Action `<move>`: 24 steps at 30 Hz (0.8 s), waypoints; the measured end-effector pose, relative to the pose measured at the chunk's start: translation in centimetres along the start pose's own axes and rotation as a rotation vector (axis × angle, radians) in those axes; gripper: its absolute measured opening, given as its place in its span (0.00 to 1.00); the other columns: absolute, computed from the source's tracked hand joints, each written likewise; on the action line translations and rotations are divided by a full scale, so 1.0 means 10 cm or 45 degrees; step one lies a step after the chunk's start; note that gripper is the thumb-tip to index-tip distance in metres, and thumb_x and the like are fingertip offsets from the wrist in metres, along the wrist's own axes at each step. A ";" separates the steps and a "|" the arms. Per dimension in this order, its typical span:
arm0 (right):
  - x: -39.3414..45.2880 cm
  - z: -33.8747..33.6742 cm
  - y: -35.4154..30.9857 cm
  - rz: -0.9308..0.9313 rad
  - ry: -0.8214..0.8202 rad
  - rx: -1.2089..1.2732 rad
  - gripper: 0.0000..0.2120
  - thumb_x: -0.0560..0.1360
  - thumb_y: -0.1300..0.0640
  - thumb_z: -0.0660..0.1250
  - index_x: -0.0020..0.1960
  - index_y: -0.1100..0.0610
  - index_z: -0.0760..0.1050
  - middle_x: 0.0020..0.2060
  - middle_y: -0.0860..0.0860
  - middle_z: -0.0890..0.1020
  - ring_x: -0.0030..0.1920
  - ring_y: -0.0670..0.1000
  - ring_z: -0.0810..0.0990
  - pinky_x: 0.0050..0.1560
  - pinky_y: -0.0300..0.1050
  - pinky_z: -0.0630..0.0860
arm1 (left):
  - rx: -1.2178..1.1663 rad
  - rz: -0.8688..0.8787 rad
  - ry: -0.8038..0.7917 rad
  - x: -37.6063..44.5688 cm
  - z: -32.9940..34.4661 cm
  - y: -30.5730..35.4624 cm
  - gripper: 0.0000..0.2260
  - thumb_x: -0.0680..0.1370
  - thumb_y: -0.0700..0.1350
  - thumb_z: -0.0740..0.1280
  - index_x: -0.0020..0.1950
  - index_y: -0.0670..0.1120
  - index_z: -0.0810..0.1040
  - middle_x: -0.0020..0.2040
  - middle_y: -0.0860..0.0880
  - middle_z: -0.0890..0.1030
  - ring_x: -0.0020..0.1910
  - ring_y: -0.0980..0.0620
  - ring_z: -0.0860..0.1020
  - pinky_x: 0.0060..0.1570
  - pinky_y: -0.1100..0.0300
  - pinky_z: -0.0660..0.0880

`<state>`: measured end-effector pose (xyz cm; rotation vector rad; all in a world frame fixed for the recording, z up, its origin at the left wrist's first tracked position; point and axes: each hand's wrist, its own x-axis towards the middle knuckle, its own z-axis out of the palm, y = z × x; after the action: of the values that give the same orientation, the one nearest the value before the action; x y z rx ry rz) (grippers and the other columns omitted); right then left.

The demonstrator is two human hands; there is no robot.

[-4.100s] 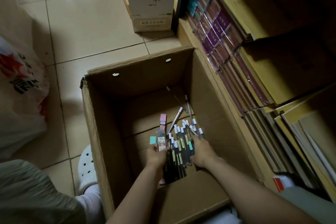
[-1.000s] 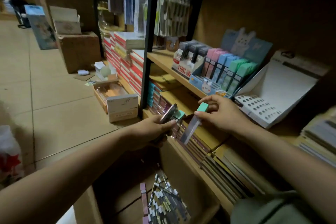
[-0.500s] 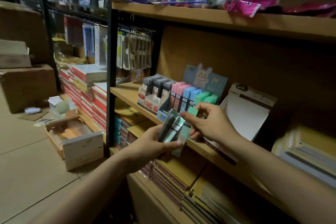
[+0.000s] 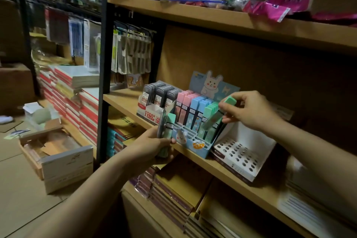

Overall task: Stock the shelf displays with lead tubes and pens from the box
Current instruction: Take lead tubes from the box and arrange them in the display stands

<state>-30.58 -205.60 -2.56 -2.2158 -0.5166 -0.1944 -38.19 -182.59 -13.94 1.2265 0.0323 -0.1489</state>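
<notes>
While stacked red-edged notebooks [image 4: 77, 102] crowd the dim tiled stockroom floor, a tan wooden shelf board [image 4: 123, 102] carries a pale-blue rabbit-printed cardboard display [image 4: 195, 141] and a grey tube display [image 4: 152, 111] marked "100". The right hand [image 4: 249, 110] pinches a mint-capped lead tube [image 4: 218, 113] tilted over the blue display's green row. The left hand [image 4: 152, 145] grips a bundle of mint and grey tubes [image 4: 166, 125] just before the shelf edge.
</notes>
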 end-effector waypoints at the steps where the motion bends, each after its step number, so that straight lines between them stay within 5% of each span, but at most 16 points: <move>1: 0.00 0.03 0.02 -0.013 -0.001 -0.030 0.04 0.73 0.59 0.71 0.47 0.56 0.79 0.39 0.53 0.84 0.36 0.50 0.86 0.39 0.45 0.84 | -0.019 -0.004 -0.020 0.01 0.00 0.00 0.15 0.79 0.36 0.63 0.63 0.49 0.73 0.53 0.42 0.77 0.42 0.50 0.77 0.38 0.57 0.78; 9: 0.00 0.21 0.12 -0.237 0.107 -0.373 0.08 0.73 0.58 0.73 0.52 0.52 0.79 0.43 0.47 0.83 0.34 0.40 0.83 0.33 0.33 0.79 | 0.147 0.076 0.022 0.00 0.08 -0.01 0.09 0.81 0.40 0.60 0.59 0.49 0.73 0.50 0.43 0.75 0.40 0.51 0.72 0.39 0.59 0.71; 13: 0.00 0.28 0.10 -0.318 0.142 -0.623 0.12 0.73 0.54 0.73 0.56 0.52 0.79 0.47 0.47 0.83 0.44 0.43 0.81 0.37 0.32 0.76 | 0.159 0.078 -0.048 -0.02 0.05 -0.06 0.10 0.82 0.41 0.60 0.62 0.46 0.73 0.42 0.50 0.83 0.36 0.56 0.76 0.37 0.62 0.74; 18: 0.01 0.36 0.05 -0.334 0.180 -0.693 0.14 0.73 0.54 0.74 0.57 0.53 0.78 0.47 0.50 0.83 0.46 0.49 0.81 0.43 0.42 0.81 | 0.033 0.060 -0.048 -0.03 0.04 -0.11 0.11 0.81 0.40 0.61 0.63 0.44 0.73 0.48 0.45 0.83 0.39 0.53 0.81 0.40 0.60 0.80; 24: 0.04 0.41 0.02 -0.284 0.160 -0.737 0.15 0.72 0.55 0.75 0.55 0.52 0.73 0.37 0.48 0.80 0.37 0.46 0.81 0.39 0.46 0.82 | -0.120 0.028 0.008 -0.07 0.03 -0.11 0.11 0.79 0.39 0.63 0.61 0.41 0.73 0.52 0.38 0.79 0.41 0.48 0.84 0.39 0.58 0.80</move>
<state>-30.27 -202.44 -5.25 -2.6732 -0.7033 -0.6684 -39.01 -183.22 -14.80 1.1325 0.0315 -0.1231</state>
